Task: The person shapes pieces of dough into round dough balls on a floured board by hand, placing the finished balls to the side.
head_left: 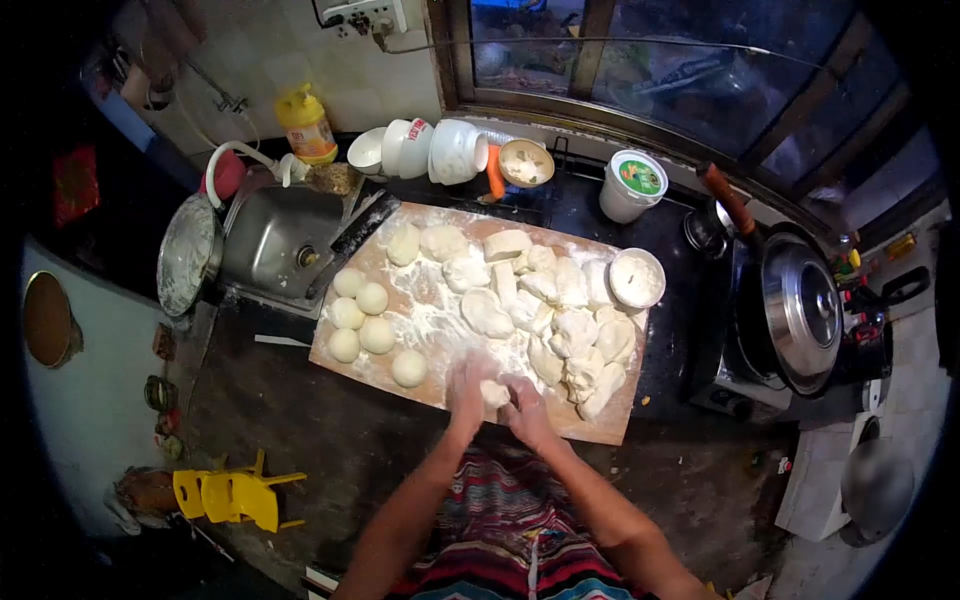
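Note:
At the near edge of the floured wooden board (440, 345), a small piece of dough (494, 393) sits between my two hands. My left hand (466, 388), blurred by motion, presses it from the left. My right hand (523, 406) curls round its right side. Several smooth, round dough balls (373, 298) are grouped on the board's left part. Irregular floury dough pieces (573, 332) are heaped on the right, with more along the back. A bowl of flour (637, 278) stands at the board's right edge.
Left of the board are a metal sink (275, 245) and a floury metal basin (190, 255). White bowls (455, 152), a brown bowl (526, 163) and a white tub (633, 186) line the back. A lidded wok (800, 310) stands on the right-hand stove.

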`<move>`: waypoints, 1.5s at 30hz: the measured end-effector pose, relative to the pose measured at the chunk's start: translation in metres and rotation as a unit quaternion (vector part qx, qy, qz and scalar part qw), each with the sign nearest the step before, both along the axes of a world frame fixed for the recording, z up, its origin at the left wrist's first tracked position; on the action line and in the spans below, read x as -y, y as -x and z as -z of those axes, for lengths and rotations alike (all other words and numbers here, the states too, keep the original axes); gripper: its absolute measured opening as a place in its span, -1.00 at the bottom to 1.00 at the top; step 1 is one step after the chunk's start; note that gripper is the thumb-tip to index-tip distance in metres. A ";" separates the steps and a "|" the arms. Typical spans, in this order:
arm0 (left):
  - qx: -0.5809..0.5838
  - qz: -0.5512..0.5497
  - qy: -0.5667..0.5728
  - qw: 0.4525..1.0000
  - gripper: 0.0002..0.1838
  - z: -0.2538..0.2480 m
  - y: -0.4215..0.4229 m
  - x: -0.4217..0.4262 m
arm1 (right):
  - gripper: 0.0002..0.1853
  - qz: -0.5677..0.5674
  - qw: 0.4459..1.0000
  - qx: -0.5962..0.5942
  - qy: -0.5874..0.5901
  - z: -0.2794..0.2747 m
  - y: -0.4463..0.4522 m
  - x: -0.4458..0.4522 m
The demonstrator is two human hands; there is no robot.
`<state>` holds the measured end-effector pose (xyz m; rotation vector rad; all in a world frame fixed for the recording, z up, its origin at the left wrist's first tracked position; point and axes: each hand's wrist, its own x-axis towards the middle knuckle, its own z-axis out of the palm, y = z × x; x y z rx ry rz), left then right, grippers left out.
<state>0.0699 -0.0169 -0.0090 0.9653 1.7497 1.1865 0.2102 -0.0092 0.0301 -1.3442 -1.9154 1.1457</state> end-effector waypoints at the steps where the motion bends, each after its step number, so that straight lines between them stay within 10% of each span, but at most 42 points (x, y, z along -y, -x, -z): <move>1: -0.030 0.012 0.033 0.999 -0.50 -0.022 -0.009 0.007 | -0.46 -0.038 0.998 0.025 -0.032 -0.011 -0.003 -0.001; 6: -0.377 -0.052 -0.023 0.925 -0.51 -0.016 -0.009 -0.015 | -0.49 0.009 0.994 0.000 -0.105 -0.003 -0.005 0.009; 7: -0.457 -0.029 -0.052 0.888 -0.52 -0.005 -0.001 -0.031 | -0.49 0.017 0.993 0.032 0.115 -0.020 -0.008 0.002; 13: -0.208 -0.043 -0.019 0.977 -0.53 -0.035 0.000 -0.043 | -0.44 0.089 0.944 -0.098 0.302 0.007 0.008 -0.003; 17: -0.011 0.053 0.077 0.996 -0.53 -0.044 -0.005 0.005 | -0.51 0.048 0.993 -0.048 -0.093 -0.001 0.008 -0.001; 20: -0.338 -0.012 -0.016 0.941 -0.57 -0.009 -0.021 0.014 | -0.56 -0.032 0.998 -0.012 -0.059 -0.023 0.005 0.010; 24: -0.443 -0.027 -0.076 0.893 -0.57 0.005 0.015 -0.050 | -0.62 -0.027 0.999 0.011 0.030 -0.069 -0.016 -0.016; 30: 0.126 -0.205 -0.103 0.965 -0.53 -0.025 0.014 -0.049 | -0.66 0.228 0.951 0.116 -0.173 -0.095 -0.109 -0.134; 33: 0.173 -0.254 -0.125 0.943 -0.63 -0.028 0.010 -0.043 | -0.62 0.152 0.919 0.250 -0.263 -0.053 -0.144 -0.196; 37: -0.080 -0.123 0.007 0.989 -0.68 -0.053 0.022 -0.033 | -0.62 0.064 0.948 0.301 -0.081 -0.024 -0.155 -0.248; 38: 0.030 -0.182 -0.026 0.982 -0.66 -0.053 0.019 -0.031 | -0.65 0.040 0.946 0.319 -0.043 -0.035 -0.152 -0.251; 41: 0.296 -0.324 -0.108 0.892 -0.71 -0.038 0.015 -0.031 | -0.76 0.119 0.963 0.179 -0.161 -0.022 -0.158 -0.256; 45: 0.211 -0.266 -0.067 0.938 -0.72 -0.036 0.018 -0.014 | -0.69 0.126 0.986 -0.074 0.082 -0.057 -0.115 -0.209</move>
